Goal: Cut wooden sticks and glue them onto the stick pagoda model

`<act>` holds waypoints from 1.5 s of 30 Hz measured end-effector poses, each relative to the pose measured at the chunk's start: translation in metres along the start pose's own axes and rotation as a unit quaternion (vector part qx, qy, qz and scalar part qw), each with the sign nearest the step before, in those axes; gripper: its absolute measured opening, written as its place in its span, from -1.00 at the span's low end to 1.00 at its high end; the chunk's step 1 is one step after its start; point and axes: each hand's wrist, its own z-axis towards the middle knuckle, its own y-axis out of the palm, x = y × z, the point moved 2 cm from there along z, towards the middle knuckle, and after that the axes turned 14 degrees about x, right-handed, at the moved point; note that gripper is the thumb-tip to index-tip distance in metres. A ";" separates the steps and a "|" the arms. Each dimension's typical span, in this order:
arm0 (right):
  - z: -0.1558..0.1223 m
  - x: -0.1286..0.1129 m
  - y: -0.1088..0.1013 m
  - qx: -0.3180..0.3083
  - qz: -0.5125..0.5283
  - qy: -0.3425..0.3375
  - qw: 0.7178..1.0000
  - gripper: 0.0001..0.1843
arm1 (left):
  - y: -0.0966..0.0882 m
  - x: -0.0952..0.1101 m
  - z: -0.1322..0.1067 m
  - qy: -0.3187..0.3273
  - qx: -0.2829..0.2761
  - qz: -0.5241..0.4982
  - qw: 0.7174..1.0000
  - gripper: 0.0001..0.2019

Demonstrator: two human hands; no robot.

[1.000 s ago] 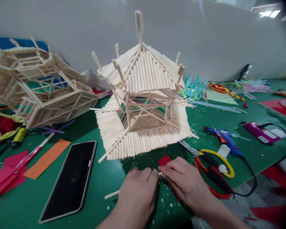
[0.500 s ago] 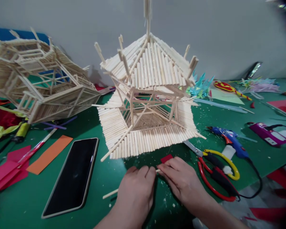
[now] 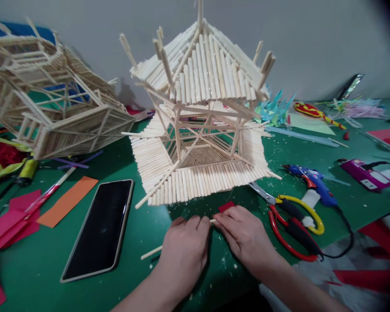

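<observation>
A thin wooden stick (image 3: 151, 252) runs through my left hand (image 3: 186, 251), which is closed around it; one end sticks out to the left. Its other end shows between the two hands, where the fingertips of my right hand (image 3: 242, 232) pinch it. Most of the stick is hidden by the fingers. Just beyond the hands stands a pavilion-like model (image 3: 198, 173) built of pale wooden sticks, with a peaked roof and a flared lower skirt. A small red paper piece (image 3: 226, 206) lies beside the right fingertips.
Red-and-yellow-handled scissors (image 3: 292, 216) and a blue glue gun (image 3: 315, 184) lie to the right, near a purple device (image 3: 365, 173). On the left are a phone (image 3: 99, 232), an orange paper strip (image 3: 69, 201) and a second stick model (image 3: 61, 108). The green table's (image 3: 367, 214) edge slants at right.
The view has shifted, so the models and tools appear slightly higher. Both hands keep their hold on the stick, with little visible movement.
</observation>
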 end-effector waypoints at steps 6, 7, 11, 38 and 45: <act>0.005 -0.002 0.002 -0.004 0.016 0.041 0.999 -0.70 | 0.000 -0.001 -0.001 -0.007 0.047 -0.003 0.999 -0.77; 0.006 -0.003 0.001 -0.012 0.022 0.052 0.998 -0.70 | 0.000 -0.001 -0.001 -0.009 0.050 -0.003 0.999 -0.78; 0.009 -0.011 -0.006 -0.029 0.054 0.093 0.994 -0.72 | -0.002 -0.009 0.001 -0.021 0.056 0.005 0.998 -0.79; 0.022 0.034 -0.006 -0.042 0.166 0.168 0.971 -0.77 | 0.003 -0.029 -0.001 -0.010 0.090 -0.053 0.994 -0.79; 0.028 0.023 0.007 -0.058 0.096 0.043 0.993 -0.73 | -0.001 -0.031 0.000 0.000 0.170 -0.029 0.985 -0.80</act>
